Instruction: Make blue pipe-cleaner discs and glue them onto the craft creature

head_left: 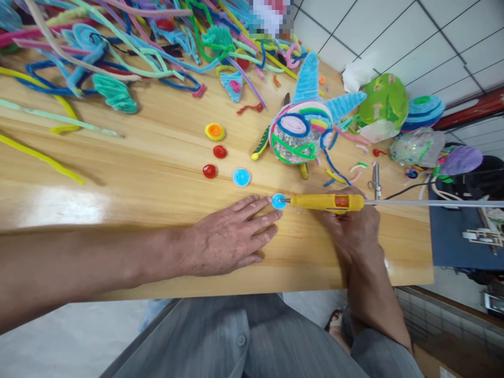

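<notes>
My right hand [352, 226] is wrapped round a yellow hot glue gun [318, 201], with a long clear glue stick [425, 203] running out of its back end. The gun's metal nozzle meets a small blue coiled disc [279, 201] on the table. My left hand [236, 236] lies flat, palm down, its fingertips at the edge of that disc. Just beyond are a larger light blue disc [241, 177], two red discs [210, 171] and a yellow disc with an orange centre [214, 131].
Tangled pipe cleaners [129, 52] cover the table's far left. A decorated ball with blue horn shapes [297, 134] stands ahead, near small scissors [377, 178]. A green balloon-like ball [384, 105] and a dark cable [413, 186] are at right. The wooden table's [157, 286] near edge runs before my lap.
</notes>
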### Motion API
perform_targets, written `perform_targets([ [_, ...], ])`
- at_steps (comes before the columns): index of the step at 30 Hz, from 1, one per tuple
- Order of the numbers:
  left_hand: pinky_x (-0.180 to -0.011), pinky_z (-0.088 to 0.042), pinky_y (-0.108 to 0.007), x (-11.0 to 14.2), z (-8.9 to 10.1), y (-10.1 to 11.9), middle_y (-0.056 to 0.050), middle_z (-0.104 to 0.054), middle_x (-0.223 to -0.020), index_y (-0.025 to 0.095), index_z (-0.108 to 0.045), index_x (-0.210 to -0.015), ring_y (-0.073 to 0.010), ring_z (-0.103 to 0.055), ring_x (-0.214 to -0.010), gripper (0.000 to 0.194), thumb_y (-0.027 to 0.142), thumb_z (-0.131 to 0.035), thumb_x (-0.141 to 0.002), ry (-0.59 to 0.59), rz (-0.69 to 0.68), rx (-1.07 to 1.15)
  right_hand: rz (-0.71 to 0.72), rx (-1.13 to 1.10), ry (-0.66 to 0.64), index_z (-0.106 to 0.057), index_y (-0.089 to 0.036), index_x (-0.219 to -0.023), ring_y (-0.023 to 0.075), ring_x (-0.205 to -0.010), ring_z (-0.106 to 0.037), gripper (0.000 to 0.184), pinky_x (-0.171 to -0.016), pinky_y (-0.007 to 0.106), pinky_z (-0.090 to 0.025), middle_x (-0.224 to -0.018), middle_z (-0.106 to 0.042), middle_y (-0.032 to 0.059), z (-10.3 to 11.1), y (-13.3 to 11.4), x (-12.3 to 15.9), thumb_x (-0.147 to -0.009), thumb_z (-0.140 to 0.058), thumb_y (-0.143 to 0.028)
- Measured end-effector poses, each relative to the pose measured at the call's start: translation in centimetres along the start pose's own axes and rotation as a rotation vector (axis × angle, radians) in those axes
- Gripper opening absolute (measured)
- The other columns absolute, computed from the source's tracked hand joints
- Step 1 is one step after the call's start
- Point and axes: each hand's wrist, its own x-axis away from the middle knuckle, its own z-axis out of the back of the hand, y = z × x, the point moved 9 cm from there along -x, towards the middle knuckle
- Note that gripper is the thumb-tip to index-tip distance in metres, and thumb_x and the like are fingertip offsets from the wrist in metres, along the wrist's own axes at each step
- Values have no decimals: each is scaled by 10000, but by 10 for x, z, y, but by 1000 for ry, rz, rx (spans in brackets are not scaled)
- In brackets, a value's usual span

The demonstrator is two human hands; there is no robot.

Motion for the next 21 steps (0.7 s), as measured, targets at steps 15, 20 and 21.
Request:
perform_targets([
  [15, -1265, -363, -558, 2, -1, 0, -173, -545, -1590, 107, -643, -1393, -406, -464, -1508, 518, 471, -615, -1025, -5, -11, 13, -24, -43, -15, -623, -235, -909, 240, -716, -682, 71, -650, 341, -512, -813, -705, 53, 0, 4, 2, -868, -657, -282],
  [20, -1265, -362, -560, 2, -2, -1, -183, -525, -1605, 105, -644, -1392, -407, -462, -1509, 525, 475, -622, -1020, 0, -6, 14, -55, -31, -19, -616, -245, -889, 245, -725, -677, 71, -645, 343, -505, -811, -701, 53, 1, 6, 3, -875, -654, -304],
  [21, -1267, -359, -559, 2, -3, -1, -180, -519, -1610, 109, -642, -1396, -406, -457, -1514, 526, 477, -622, -1020, -3, -4, 13, -47, -25, -21, -615, -246, -876, 245, -726, -675, 71, -645, 344, -504, -811, -700, 55, 0, 5, 3, -880, -650, -308],
])
